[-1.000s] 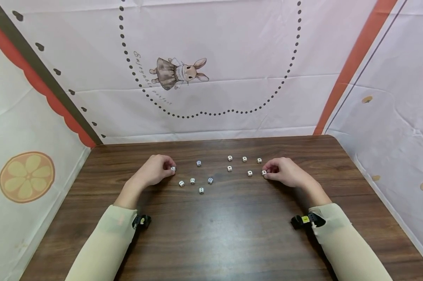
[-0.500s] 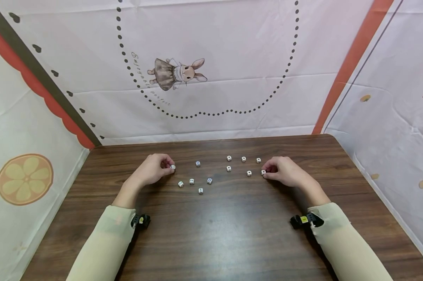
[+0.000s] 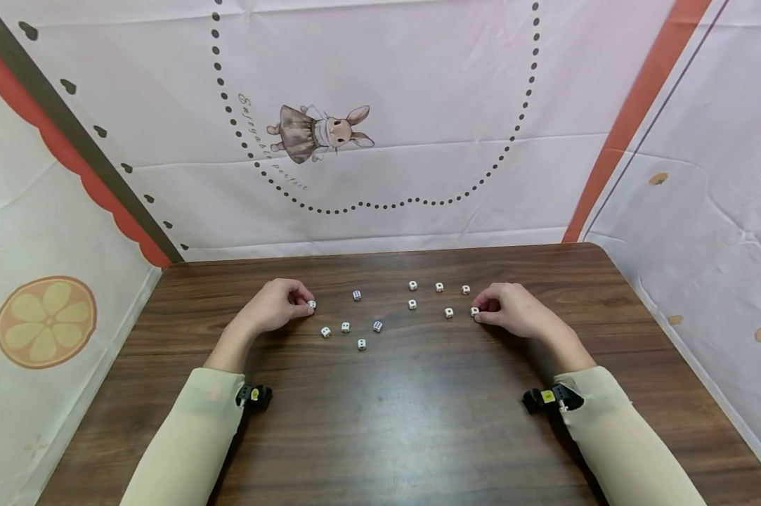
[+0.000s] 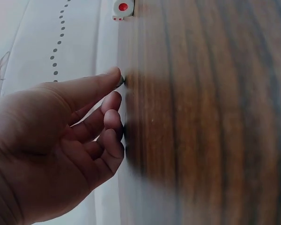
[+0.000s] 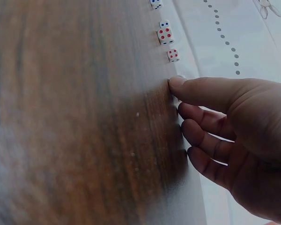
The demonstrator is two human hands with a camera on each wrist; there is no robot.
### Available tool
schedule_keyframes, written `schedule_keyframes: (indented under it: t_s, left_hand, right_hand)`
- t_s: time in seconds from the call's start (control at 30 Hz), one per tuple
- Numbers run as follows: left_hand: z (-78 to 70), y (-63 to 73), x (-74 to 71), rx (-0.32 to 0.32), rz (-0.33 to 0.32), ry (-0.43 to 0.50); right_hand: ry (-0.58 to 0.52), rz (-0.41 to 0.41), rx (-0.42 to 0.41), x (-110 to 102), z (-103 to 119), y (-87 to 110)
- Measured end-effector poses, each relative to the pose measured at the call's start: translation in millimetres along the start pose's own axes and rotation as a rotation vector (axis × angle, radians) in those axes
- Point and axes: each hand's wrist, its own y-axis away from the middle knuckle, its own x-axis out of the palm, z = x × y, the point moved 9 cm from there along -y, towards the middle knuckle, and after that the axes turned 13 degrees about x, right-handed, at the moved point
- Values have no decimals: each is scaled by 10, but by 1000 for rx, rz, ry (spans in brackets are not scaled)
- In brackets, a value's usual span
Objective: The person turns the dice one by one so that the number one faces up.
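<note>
At the left of the group, my left hand (image 3: 275,306) pinches a white die (image 3: 313,304) between thumb and fingers, low over the tabletop. In the left wrist view the thumb hides most of that die. Across from it, my right hand (image 3: 513,308) holds another white die (image 3: 474,311) by its sides, a single dark pip on top. The right wrist view shows the right thumb (image 5: 196,89) and curled fingers at the table surface, the die behind them hidden. Nearest the right hand lie two dice, one die (image 3: 465,289) behind and another die (image 3: 449,313) to its left.
Several dice lie between the hands: a loose left cluster around one die (image 3: 345,327), with a blue-pipped die (image 3: 357,296) farther back, and a right set including a die (image 3: 412,285). The brown wooden table (image 3: 393,436) meets a printed cloth (image 3: 418,169) behind.
The die in my left hand rises slightly, then comes back down, its upper face looking different from a second ago. My right hand and the loose dice stay in place.
</note>
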Motion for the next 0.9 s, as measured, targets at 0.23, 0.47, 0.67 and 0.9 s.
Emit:
schedule_keyframes:
  t_s: [0.23,0.47,0.67,0.9]
  left_hand:
    - [61,38,-34,-24,-5,-12]
    - [41,46,-44,-39,8,-41]
    - [37,31,-38,-47,25,-39]
    - [-13,13,-60,-9,17,-60]
  right_hand:
    - [-9,3,8,-1,-2,-8]
    - [-14,7,16,1,-3,-6]
    - [-6,11,24,0,-1,9]
    - [0,24,40,10,-14,-21]
